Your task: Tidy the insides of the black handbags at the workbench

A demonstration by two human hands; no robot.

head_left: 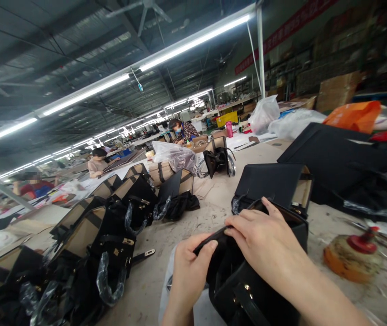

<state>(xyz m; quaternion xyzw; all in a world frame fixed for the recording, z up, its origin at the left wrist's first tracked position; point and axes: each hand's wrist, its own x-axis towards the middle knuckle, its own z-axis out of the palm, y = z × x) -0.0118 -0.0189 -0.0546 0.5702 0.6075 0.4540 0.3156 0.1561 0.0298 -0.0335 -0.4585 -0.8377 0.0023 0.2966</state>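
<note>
A black bag [248, 290] with gold studs and a handle lies at the lower middle, its opening facing up. My left hand [191, 269] pinches the left end of its black edge between thumb and fingers. Farther right along the same edge, my right hand [261, 235] grips it with thumb and fingers, one finger raised toward the back. Dark lining shows between the two hands. Just behind them stands another black bag [268, 181] with a beige inside.
Several black bags [112, 249] with plastic-wrapped handles fill the left of the table [152, 258]. A stained glue pot [353, 256] with a red top and some tools stand at right. Behind are a larger black bag [336, 167], plastic bags and several people.
</note>
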